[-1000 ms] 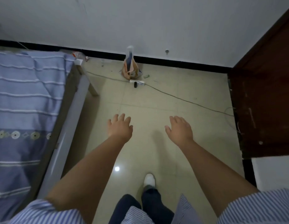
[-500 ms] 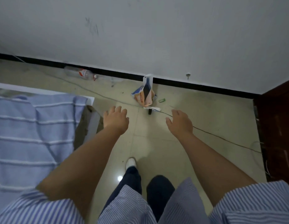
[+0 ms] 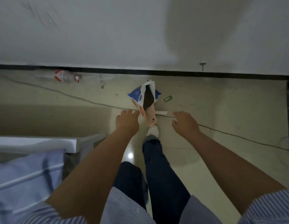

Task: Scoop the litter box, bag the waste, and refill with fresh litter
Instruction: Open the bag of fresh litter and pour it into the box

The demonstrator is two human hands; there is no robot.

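Head view of a person standing on a tiled floor (image 3: 221,110) and facing a white wall (image 3: 108,38) with a black skirting strip (image 3: 172,73). Both bare forearms are reaching forward and down. The left hand (image 3: 126,121) is hanging with its fingers loosely curled and is holding nothing; its fingertips are lying just beside the lower left edge of the litter bag (image 3: 144,98), though whether they are touching it cannot be told. The right hand (image 3: 185,122) is likewise hanging relaxed and loosely curled, gripping nothing, and is staying clear of the bag to its right. The litter bag, blue, white and orange with an open dark mouth, is standing on the floor near the wall, between the two hands and just beyond a white shoe (image 3: 153,130). A black cable (image 3: 237,136) is running across the floor past the bag's base. A small green item (image 3: 168,98) is lying just right of the bag. A plastic bottle (image 3: 64,76) with a red label is lying against the skirting at left. A bed (image 3: 35,167) with blue striped bedding is occupying the lower left corner.
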